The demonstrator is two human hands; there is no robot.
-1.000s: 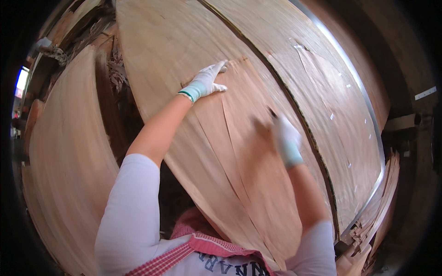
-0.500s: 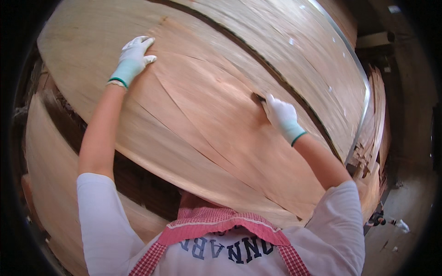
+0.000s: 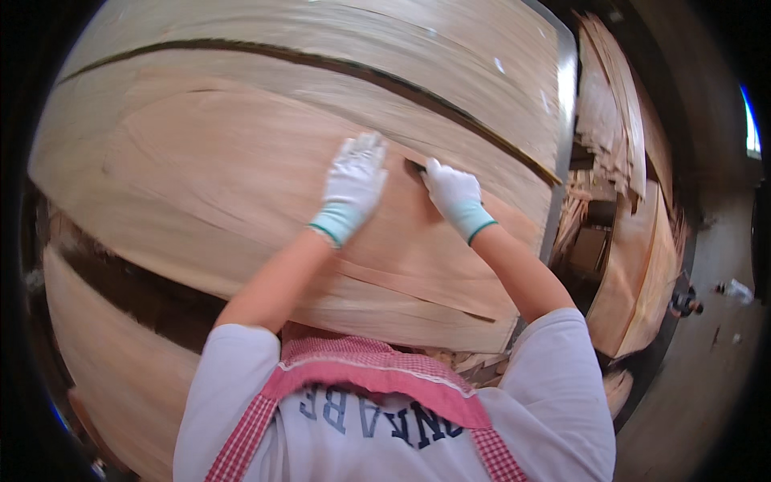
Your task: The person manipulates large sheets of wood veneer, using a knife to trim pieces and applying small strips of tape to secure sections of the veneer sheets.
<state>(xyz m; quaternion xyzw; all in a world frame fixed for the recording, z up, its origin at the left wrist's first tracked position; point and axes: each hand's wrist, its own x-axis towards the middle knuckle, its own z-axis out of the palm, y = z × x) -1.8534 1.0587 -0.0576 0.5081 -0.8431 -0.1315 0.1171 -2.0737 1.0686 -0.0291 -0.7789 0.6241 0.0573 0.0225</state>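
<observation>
A thin reddish wood veneer sheet [image 3: 241, 136] lies over paler veneer [image 3: 265, 277] in front of me. My left hand [image 3: 354, 174], in a white glove with a pale green cuff, rests flat on this sheet with its fingers stretched out. Just right of it, my right hand [image 3: 455, 193], gloved the same way, is closed round a small knife [image 3: 414, 165]. The knife's dark tip points up and left at the sheet, near its far edge. Most of its handle is hidden in the glove.
Beyond a dark gap lies another pale veneer surface [image 3: 385, 40] with a metal edge [image 3: 567, 72] at its right. Veneer strips [image 3: 614, 104] hang in a bundle at the right, above more stacked veneer [image 3: 634, 273]. Another wood stack [image 3: 120, 337] stands at the lower left.
My left hand has moved right and nearer, from the sheet's far left end to beside my right hand. The view has turned to the right. The knife stays in my right hand.
</observation>
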